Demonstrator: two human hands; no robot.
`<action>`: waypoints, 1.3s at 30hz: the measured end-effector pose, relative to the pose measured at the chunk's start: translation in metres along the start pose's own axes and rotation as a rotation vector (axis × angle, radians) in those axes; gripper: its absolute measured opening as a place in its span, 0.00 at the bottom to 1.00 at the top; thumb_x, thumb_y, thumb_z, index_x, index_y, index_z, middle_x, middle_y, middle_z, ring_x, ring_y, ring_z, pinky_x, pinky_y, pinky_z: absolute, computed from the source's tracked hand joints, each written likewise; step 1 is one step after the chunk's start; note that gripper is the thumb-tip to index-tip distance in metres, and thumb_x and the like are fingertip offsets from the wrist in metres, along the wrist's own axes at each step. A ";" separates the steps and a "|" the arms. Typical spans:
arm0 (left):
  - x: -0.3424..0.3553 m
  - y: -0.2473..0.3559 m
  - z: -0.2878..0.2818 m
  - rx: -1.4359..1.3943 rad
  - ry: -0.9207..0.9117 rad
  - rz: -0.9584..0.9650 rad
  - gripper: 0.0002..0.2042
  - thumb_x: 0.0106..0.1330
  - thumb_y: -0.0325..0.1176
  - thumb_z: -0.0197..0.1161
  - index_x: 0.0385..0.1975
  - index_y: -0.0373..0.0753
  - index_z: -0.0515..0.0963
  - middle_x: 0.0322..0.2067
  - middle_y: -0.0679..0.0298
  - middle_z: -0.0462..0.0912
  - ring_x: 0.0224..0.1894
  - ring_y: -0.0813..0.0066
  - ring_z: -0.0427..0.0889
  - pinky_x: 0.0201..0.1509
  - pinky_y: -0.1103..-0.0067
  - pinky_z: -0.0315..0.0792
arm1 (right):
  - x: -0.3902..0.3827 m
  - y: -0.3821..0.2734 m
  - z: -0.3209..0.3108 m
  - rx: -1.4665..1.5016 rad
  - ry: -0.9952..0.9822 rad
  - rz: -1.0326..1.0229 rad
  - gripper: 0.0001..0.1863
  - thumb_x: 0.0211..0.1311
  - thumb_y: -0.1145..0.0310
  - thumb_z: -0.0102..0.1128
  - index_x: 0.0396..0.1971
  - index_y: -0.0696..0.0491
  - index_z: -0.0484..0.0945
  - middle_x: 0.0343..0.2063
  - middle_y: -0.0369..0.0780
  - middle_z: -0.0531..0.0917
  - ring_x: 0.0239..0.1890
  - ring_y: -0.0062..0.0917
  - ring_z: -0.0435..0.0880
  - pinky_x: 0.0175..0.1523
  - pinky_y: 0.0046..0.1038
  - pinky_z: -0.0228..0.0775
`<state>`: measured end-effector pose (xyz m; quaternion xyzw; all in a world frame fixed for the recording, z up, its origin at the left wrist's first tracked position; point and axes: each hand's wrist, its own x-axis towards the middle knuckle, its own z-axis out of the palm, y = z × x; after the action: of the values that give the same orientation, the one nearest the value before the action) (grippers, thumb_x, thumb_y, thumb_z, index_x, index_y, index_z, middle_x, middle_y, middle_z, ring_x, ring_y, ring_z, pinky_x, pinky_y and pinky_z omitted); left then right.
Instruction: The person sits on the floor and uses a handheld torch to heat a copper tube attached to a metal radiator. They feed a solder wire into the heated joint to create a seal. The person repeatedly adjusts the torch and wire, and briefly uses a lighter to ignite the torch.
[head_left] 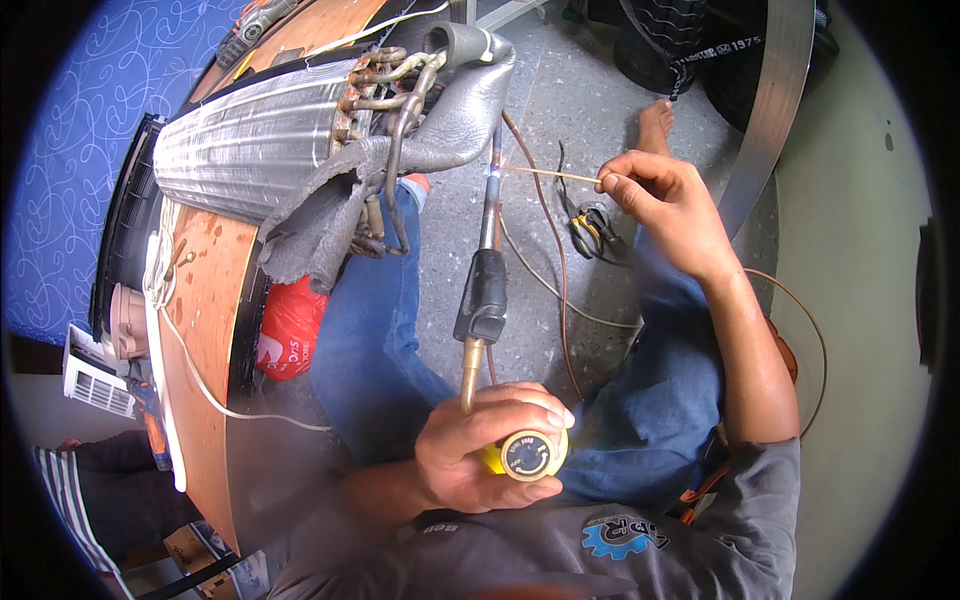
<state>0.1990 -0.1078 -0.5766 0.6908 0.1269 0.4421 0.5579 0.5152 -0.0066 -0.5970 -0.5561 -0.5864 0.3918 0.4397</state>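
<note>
My left hand [490,445] is wrapped around the yellow body and round knob of a gas torch [483,295]. The torch's brass neck, black grip and metal tube point away from me, with a bright glow near the far end. Between the thumb and fingers of my right hand [660,205] is a thin, pale brazing rod [550,174]. Its far end reaches the glow; exact contact is too small to tell. Left of the torch, a finned coil [260,140] with bent copper pipes [400,100] and torn grey foam insulation [455,125] sits on a wooden board.
Black-and-yellow pliers [590,232] lie on the grey floor beside a copper tube [558,260]. A red plastic bag [290,330] is under the wooden board [205,380]. A metal ladder leg [765,110] stands at the right, near a light wall [850,250].
</note>
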 end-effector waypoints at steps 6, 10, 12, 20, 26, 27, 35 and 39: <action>-0.001 -0.003 0.004 0.002 -0.003 -0.008 0.28 0.66 0.35 0.88 0.58 0.27 0.81 0.48 0.40 0.91 0.50 0.48 0.94 0.55 0.62 0.88 | 0.000 0.003 -0.002 0.006 0.001 -0.012 0.12 0.81 0.66 0.69 0.47 0.60 0.90 0.38 0.33 0.91 0.43 0.15 0.84 0.54 0.25 0.78; 0.001 -0.007 0.008 0.002 0.001 0.002 0.28 0.66 0.35 0.88 0.58 0.27 0.81 0.48 0.41 0.91 0.49 0.48 0.94 0.54 0.62 0.88 | 0.001 0.006 -0.003 0.018 -0.020 -0.029 0.12 0.80 0.66 0.68 0.47 0.61 0.90 0.38 0.33 0.90 0.44 0.15 0.84 0.56 0.26 0.79; 0.002 -0.007 0.009 0.002 -0.003 0.005 0.28 0.66 0.35 0.88 0.58 0.27 0.81 0.48 0.41 0.90 0.49 0.48 0.94 0.54 0.62 0.88 | 0.001 0.008 -0.004 0.033 -0.026 -0.023 0.11 0.82 0.66 0.69 0.46 0.60 0.90 0.39 0.30 0.89 0.43 0.13 0.81 0.52 0.23 0.75; 0.003 -0.006 0.009 -0.001 -0.011 0.013 0.29 0.67 0.36 0.87 0.58 0.24 0.80 0.48 0.40 0.90 0.49 0.47 0.94 0.54 0.60 0.88 | 0.002 0.012 -0.005 0.044 -0.036 -0.018 0.11 0.82 0.66 0.69 0.46 0.60 0.90 0.39 0.31 0.89 0.44 0.14 0.82 0.53 0.23 0.75; 0.002 -0.005 0.008 -0.013 -0.009 0.008 0.28 0.68 0.36 0.86 0.59 0.24 0.80 0.48 0.41 0.89 0.50 0.47 0.93 0.55 0.59 0.88 | 0.004 0.013 -0.006 0.017 0.001 -0.076 0.12 0.81 0.67 0.68 0.47 0.62 0.90 0.37 0.33 0.90 0.43 0.15 0.85 0.54 0.25 0.78; 0.001 -0.005 0.007 -0.007 -0.010 0.004 0.28 0.68 0.35 0.86 0.59 0.24 0.80 0.48 0.41 0.89 0.50 0.48 0.93 0.56 0.58 0.88 | 0.004 0.013 -0.006 0.020 0.003 -0.077 0.12 0.81 0.67 0.68 0.47 0.62 0.90 0.36 0.33 0.90 0.43 0.15 0.84 0.54 0.25 0.78; -0.002 -0.007 -0.016 -0.136 0.036 0.010 0.25 0.69 0.32 0.84 0.57 0.22 0.81 0.41 0.45 0.89 0.42 0.53 0.93 0.53 0.51 0.88 | 0.004 0.016 -0.006 -0.006 -0.002 -0.004 0.12 0.82 0.66 0.69 0.48 0.61 0.90 0.39 0.35 0.91 0.45 0.16 0.84 0.55 0.25 0.77; -0.001 -0.008 -0.056 -0.196 -0.055 0.092 0.26 0.69 0.37 0.84 0.55 0.22 0.82 0.31 0.46 0.89 0.39 0.46 0.93 0.49 0.52 0.87 | 0.005 0.025 -0.007 -0.166 0.069 -0.093 0.12 0.84 0.64 0.69 0.48 0.59 0.89 0.38 0.32 0.86 0.45 0.13 0.79 0.52 0.22 0.73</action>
<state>0.1590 -0.0689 -0.5852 0.6501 0.0358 0.4583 0.6050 0.5293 0.0002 -0.6179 -0.5760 -0.6264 0.3017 0.4300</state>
